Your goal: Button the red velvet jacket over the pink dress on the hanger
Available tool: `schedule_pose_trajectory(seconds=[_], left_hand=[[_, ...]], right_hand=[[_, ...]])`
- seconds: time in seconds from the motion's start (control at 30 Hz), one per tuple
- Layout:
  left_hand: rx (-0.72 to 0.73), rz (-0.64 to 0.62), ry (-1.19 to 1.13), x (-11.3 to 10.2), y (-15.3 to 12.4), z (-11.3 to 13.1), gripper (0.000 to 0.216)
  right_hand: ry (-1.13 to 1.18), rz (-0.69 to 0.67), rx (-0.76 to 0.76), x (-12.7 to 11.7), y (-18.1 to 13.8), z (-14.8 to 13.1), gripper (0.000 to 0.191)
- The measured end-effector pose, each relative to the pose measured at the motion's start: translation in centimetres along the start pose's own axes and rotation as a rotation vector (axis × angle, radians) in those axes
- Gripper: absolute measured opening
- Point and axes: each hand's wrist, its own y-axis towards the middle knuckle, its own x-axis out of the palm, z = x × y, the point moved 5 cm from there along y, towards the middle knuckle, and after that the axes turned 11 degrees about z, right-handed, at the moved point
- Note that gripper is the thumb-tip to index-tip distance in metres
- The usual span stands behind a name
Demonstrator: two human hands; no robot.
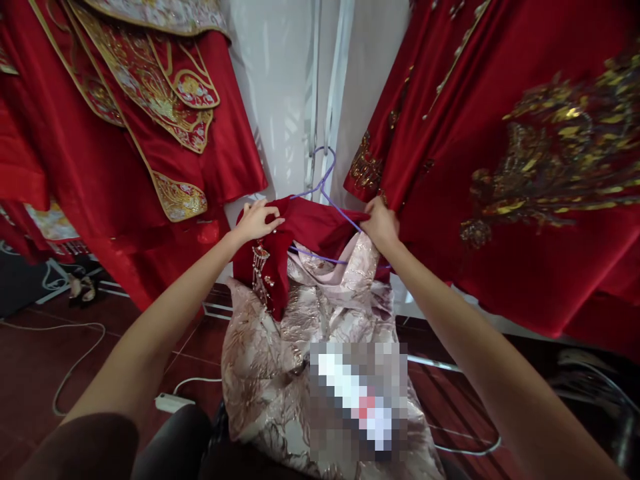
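Note:
In front of me a purple wire hanger [326, 175] hangs with its hook by the white rack post. A dark red garment [320, 223] with a beaded tassel ornament [260, 263] is spread around the hanger. My left hand [257, 221] pinches the red cloth at its left shoulder. At the other shoulder my right hand [381, 225] is closed on the garment's edge. Below, a pale pink-gold brocade dress [270, 373] lies towards my lap, its strap reaching up near my right hand. A blurred-out patch [357, 400] covers something on the dress.
Red gowns with gold embroidery [180, 140] hang at the left, and another with gold sequins [545, 153] at the right. A white metal rack post [335, 87] stands between them. A white power strip [173, 402] and a cable [80, 327] lie on the red tiled floor.

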Motion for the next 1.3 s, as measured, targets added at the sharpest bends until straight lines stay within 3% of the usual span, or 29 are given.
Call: schedule_pose_trajectory(seconds=[0.1,0.17,0.3,0.37,0.53,0.73,0.77,0.83,0.97,1.03,1.13,1.3], left_hand=[[0.012,0.052,0.07,0.7,-0.9,0.7,0.03],[-0.002,0.09,0.088,1.0,-1.3,1.2,0.031],[-0.054,0.14,0.134,1.5,-1.8,1.8,0.032],[-0.08,0.15,0.155,1.7,-2.1,2.1,0.032],[-0.123,0.182,0.128,2.3,-3.2,3.6,0.034],[-0.131,0.196,0.151,2.3,-3.8,3.9,0.032],[-0.128,0.188,0.143,2.2,-3.7,3.8,0.031],[-0.131,0.193,0.112,1.8,-3.6,3.6,0.029],[-0.215,0.318,0.031,0.6,-4.5,3.9,0.029],[-0.256,0.351,-0.068,0.3,-5.3,4.5,0.03],[-0.229,0.28,-0.34,0.8,-5.8,6.4,0.031],[-0.151,0.126,-0.668,2.6,-4.8,9.7,0.026]], right_hand=[[-0.209,0.151,-0.067,-1.7,-0.3,1.4,0.02],[-0.289,0.177,-0.121,-2.8,-0.5,2.9,0.013],[-0.293,0.111,-0.099,-4.5,-0.1,6.0,0.01],[-0.185,0.001,-0.155,-4.6,0.0,6.1,0.015],[0.003,-0.418,-0.338,-2.3,-2.4,1.1,0.034],[0.44,-0.72,-0.376,-0.7,-6.3,-7.9,0.044],[0.507,-0.735,-0.363,-0.6,-6.6,-8.5,0.044],[0.534,-0.638,-0.305,-0.6,-6.5,-8.1,0.043],[0.362,-0.255,-0.119,-0.7,-5.6,-3.7,0.032],[0.419,-0.192,-0.046,-0.6,-5.7,-2.1,0.033],[0.67,-0.242,-0.03,-0.2,-6.5,-2.5,0.032],[0.924,-0.618,-0.03,1.4,-9.0,-6.7,0.022]])
